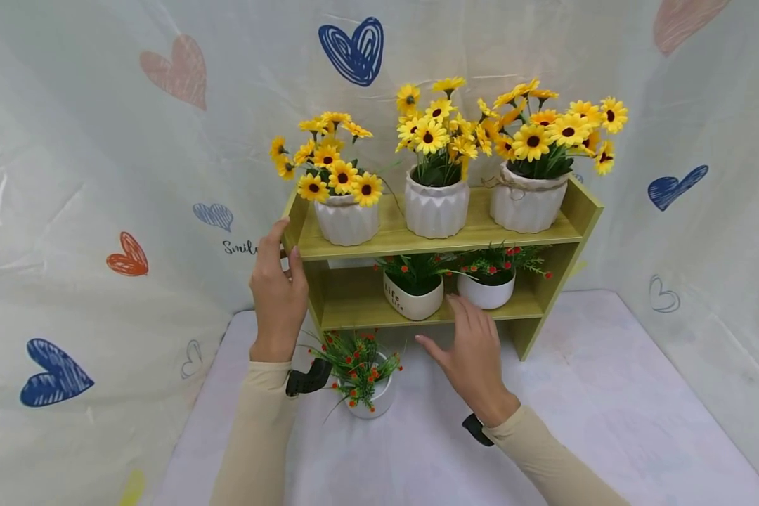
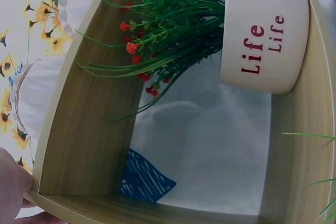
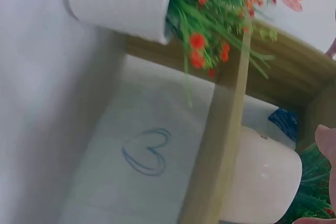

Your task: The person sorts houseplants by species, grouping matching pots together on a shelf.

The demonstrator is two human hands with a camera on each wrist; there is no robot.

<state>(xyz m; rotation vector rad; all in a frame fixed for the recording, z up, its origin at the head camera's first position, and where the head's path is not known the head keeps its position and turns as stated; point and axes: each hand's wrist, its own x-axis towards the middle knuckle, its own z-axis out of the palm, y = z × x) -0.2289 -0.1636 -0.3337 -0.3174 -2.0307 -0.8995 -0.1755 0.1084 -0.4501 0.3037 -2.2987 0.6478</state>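
Note:
My left hand (image 1: 278, 295) grips the upper left corner of a wooden shelf (image 1: 348, 295), thumb at the front edge of the side panel. In the left wrist view, fingers (image 2: 13, 187) wrap that corner. My right hand (image 1: 474, 351) reaches toward the lower board with its fingers straight and the thumb spread. Its fingertips lie just right of the cream "Life" pot (image 1: 414, 302), which holds red-flowered greenery. Beside that pot stands a white pot (image 1: 488, 292) with similar greenery. The right wrist view shows part of the thumb (image 3: 326, 142) near the cream pot (image 3: 265, 177).
Three white ridged pots of yellow flowers, left (image 1: 348, 223), middle (image 1: 436, 209) and right (image 1: 530, 207), line the top board. Another white pot (image 1: 373, 402) with red-flowered greenery stands on the table (image 1: 582, 407), before the shelf's left part. A heart-printed curtain (image 1: 101, 176) hangs behind.

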